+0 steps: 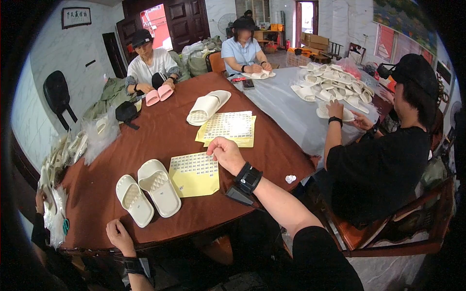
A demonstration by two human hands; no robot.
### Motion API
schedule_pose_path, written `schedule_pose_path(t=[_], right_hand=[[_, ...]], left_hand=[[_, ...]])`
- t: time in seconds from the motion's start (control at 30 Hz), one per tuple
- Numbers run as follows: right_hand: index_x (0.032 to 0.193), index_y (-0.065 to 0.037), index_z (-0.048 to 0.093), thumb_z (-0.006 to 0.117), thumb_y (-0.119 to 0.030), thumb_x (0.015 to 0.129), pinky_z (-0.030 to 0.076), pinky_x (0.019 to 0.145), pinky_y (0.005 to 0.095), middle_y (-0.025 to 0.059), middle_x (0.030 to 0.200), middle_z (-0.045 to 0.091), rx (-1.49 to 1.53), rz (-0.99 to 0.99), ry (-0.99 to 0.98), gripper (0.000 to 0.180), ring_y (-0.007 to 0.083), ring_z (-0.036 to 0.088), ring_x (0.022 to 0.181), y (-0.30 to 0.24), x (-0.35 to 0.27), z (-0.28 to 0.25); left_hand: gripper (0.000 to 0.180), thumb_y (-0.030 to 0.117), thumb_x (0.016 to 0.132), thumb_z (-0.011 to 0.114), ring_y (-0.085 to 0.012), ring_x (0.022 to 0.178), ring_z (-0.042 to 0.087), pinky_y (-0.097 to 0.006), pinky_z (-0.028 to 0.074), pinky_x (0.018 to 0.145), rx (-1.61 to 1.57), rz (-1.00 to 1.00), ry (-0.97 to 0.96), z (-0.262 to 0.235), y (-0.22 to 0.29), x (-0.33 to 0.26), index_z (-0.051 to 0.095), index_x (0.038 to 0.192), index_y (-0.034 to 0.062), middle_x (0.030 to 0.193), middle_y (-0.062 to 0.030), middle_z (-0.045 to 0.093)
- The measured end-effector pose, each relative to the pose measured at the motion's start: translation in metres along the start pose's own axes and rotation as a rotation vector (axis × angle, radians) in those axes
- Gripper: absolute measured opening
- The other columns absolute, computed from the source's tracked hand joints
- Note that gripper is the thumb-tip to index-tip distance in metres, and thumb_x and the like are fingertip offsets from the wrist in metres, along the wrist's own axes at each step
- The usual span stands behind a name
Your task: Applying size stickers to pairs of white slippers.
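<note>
My right hand [224,153] reaches out over the brown table [160,131], fingers curled loosely, resting at the far corner of a yellow sticker sheet [194,174]. It holds nothing that I can see. My left hand [119,236] rests at the table's near edge, fingers folded, just below a pair of cream slippers [148,190] lying sole up. Both wrists wear black bands. More yellow sticker sheets [227,128] lie beyond my right hand, with another cream slipper pair [208,106] behind them.
Three other people sit around the table: one with pink slippers [159,94], one with a cream pair [260,74], one in black at the right by a heap of cream slippers [332,85]. Bagged slippers [73,150] lie at the left. A phone [248,83] lies on the table.
</note>
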State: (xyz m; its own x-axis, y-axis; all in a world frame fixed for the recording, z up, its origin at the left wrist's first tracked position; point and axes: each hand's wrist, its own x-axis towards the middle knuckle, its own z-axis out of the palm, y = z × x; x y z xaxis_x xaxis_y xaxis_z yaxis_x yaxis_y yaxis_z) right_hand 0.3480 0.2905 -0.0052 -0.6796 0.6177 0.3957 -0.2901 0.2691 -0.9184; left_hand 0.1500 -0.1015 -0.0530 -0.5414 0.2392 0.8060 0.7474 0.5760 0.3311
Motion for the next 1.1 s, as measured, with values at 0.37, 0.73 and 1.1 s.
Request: schedule_pose_path(t=[0.37, 0.73, 1.1], right_hand=[[0.083, -0.003, 0.058, 0.042, 0.003, 0.078, 0.044, 0.060, 0.0213, 0.0014, 0.076, 0.060, 0.029, -0.008, -0.032, 0.018, 0.0073, 0.052, 0.064, -0.004, -0.006, 0.003], [0.084, -0.002, 0.058, 0.041, 0.007, 0.080, 0.042, 0.059, 0.0192, 0.0023, 0.080, 0.062, -0.026, 0.045, -0.120, 0.020, 0.0054, 0.051, 0.063, -0.019, -0.011, 0.011], [0.084, -0.003, 0.058, 0.044, 0.005, 0.081, 0.041, 0.060, 0.0185, 0.0010, 0.079, 0.062, -0.065, 0.085, -0.155, 0.017, 0.0047, 0.051, 0.064, -0.017, -0.012, 0.016]], left_hand=[[0.006, 0.000, 0.084, 0.055, -0.0297, 0.079, 0.056, -0.037, 0.044, 0.073, 0.001, 0.049, 0.035, 0.001, 0.000, 0.000, 0.061, 0.085, -0.0013, 0.084, -0.0137, 0.060], [0.007, 0.002, 0.085, 0.054, -0.0279, 0.079, 0.056, -0.035, 0.044, 0.073, -0.002, -0.032, 0.004, -0.001, 0.007, 0.003, 0.060, 0.083, -0.0020, 0.085, -0.0118, 0.062], [0.010, 0.004, 0.088, 0.054, -0.0251, 0.083, 0.058, -0.033, 0.045, 0.075, 0.001, -0.061, 0.011, 0.000, 0.004, 0.001, 0.060, 0.087, -0.0027, 0.087, -0.0115, 0.063]])
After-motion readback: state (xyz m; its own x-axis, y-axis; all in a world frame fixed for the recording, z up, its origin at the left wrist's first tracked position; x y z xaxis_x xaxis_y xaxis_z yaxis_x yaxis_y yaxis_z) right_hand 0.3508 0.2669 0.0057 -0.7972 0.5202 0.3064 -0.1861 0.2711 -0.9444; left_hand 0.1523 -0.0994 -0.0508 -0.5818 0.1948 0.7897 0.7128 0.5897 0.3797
